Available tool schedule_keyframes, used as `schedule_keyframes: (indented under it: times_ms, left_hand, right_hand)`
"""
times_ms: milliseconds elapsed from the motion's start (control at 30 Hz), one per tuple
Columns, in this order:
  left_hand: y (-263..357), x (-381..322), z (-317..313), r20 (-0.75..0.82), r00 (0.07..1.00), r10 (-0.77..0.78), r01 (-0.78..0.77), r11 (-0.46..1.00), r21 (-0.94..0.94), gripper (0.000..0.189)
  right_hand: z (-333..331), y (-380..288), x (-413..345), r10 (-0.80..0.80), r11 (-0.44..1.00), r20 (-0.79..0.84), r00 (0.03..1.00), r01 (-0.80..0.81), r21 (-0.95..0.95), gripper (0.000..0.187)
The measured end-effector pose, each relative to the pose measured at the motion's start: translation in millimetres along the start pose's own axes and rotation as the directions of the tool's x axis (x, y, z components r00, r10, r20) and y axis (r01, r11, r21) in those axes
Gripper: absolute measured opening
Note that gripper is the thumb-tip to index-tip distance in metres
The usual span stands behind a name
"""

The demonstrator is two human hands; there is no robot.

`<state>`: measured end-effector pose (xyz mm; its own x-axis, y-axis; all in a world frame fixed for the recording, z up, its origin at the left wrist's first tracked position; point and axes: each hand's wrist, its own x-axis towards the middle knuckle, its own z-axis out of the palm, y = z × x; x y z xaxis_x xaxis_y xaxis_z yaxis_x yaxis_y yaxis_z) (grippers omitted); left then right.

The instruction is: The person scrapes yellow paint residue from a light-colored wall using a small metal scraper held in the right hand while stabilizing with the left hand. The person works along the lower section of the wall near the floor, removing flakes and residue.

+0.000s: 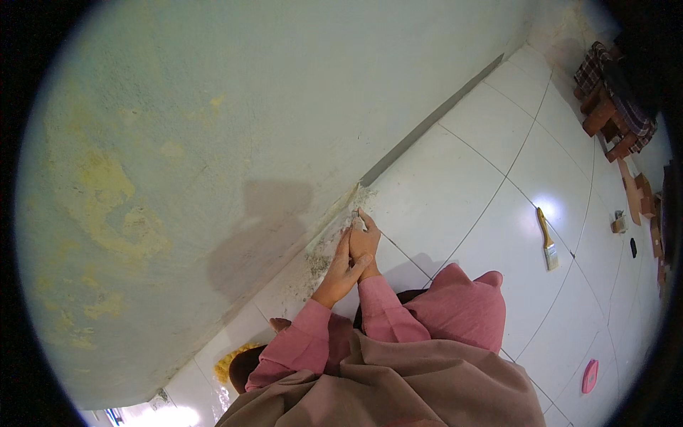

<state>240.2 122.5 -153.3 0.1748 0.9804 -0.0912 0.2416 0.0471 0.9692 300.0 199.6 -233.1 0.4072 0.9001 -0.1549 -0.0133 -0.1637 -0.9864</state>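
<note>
My right hand (365, 239) is at the foot of the wall, its fingers closed around a small grey tool (355, 214). Only the tip of that tool shows, perhaps a scraper blade; the palm hides the rest. Pressed against it from the left is my left hand (336, 274), with its thumb laid across the right wrist. The pale green painted wall (331, 96) meets the white tiled floor (469, 176) here. A grey strip (427, 125) along the wall's base stops just beyond my fingers. Crumbly dust and debris (318, 262) lie beside my hands.
A flat paintbrush (545, 240) with a yellow handle lies on the tiles to the right. Farther off are a pink object (589, 376), a small dark object (633, 247) and wooden furniture with plaid cloth (613, 107). Something yellow and fluffy (229, 363) lies at lower left.
</note>
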Motion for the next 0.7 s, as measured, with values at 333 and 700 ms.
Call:
schedule_keyframes:
  times_ms: [333,700]
  left_hand:
    - [0.4,1.5,-0.8,0.0,0.999,0.048,-0.048,0.996,0.081,0.081]
    - [2.7,-1.8,-1.2,0.01,1.0,0.016,-0.016,1.0,-0.004,0.083]
  right_hand:
    - [0.7,1.8,1.8,0.09,0.987,0.065,0.994,-0.098,0.128,0.034]
    - [1.1,5.4,1.3,-0.023,0.999,0.034,0.999,0.021,0.036,0.035]
